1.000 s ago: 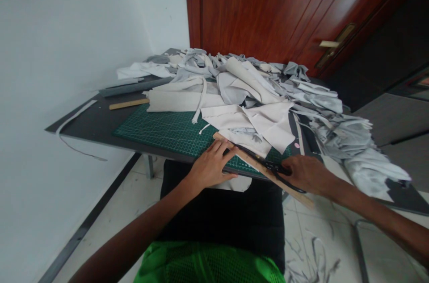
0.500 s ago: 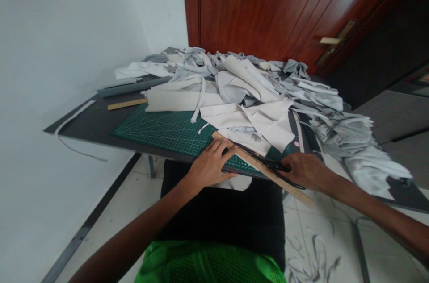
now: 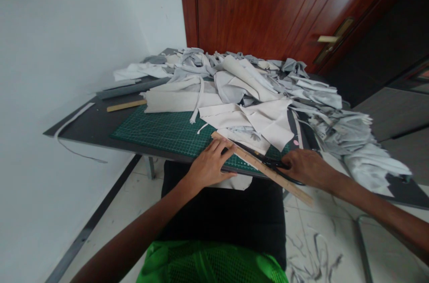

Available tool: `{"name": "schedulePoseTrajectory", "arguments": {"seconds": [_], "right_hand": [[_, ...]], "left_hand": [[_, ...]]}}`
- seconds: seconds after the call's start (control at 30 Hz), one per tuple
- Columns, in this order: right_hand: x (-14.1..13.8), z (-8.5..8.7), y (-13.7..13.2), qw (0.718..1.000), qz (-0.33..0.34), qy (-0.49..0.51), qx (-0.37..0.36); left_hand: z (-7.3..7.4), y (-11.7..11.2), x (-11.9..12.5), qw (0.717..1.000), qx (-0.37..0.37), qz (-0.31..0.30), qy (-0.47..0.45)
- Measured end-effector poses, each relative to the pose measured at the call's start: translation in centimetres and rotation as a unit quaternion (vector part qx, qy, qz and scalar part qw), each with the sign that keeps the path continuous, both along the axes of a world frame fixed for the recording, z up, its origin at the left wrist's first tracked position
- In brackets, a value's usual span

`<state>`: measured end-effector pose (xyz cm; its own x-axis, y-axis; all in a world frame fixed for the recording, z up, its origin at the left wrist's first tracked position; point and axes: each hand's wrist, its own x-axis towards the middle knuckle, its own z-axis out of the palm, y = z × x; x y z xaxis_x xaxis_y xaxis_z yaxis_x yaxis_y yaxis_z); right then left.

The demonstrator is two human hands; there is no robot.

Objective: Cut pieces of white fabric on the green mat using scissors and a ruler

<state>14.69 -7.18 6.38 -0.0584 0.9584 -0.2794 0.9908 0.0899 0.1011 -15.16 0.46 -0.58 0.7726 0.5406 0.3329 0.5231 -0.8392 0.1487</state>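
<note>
Positions remain unchanged: left hand (image 3: 208, 165), thumb apart, presses ruler (image 3: 264, 169); right hand (image 3: 304, 167) stays clamped on scissors (image 3: 275, 164) alongside. Alignment apparently holds.

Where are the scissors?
Right of centre in the head view, the scissors are in the right hand, alongside the wooden ruler.

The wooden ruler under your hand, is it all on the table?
Partly off: the ruler sticks past the table edge, floor showing beside its end. The left hand rests near the other.
</note>
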Motion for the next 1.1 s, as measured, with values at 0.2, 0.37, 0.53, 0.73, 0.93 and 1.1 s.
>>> {"name": "schedulePoseTrajectory", "arguments": {"seconds": [0.2, 0.37, 0.53, 0.73, 0.93, 1.1], "right_hand": [[0.7, 0.9, 0.5, 0.987, -0.001, 0.119, -0.107], [0.2, 0.6, 0.6, 0.997, 0.007, 0.05, -0.051], [-1.1, 0.4, 1.0, 0.999, 0.013, 0.031, -0.037], [-1.5, 0.2, 1.2, 0.999, 0.016, 0.021, -0.036], [-1.7, 0.4, 1.3, 0.999, 0.015, 0.03, -0.039], [-1.7, 0.6, 1.4, 0.998, 0.006, 0.035, -0.048]], "left_hand": [[-0.1, 0.1, 0.0, 1.0, -0.005, -0.001, -0.004], [0.0, 0.0, 0.0, 1.0, -0.006, 0.002, 0.003], [-0.3, 0.0, 0.0, 1.0, -0.003, 0.003, -0.005], [-0.4, 0.1, 0.0, 1.0, 0.004, 0.003, -0.003], [-0.2, 0.0, 0.1, 1.0, 0.004, 0.006, 0.002], [-0.1, 0.0, 0.1, 1.0, 0.008, 0.004, 0.003]]}}
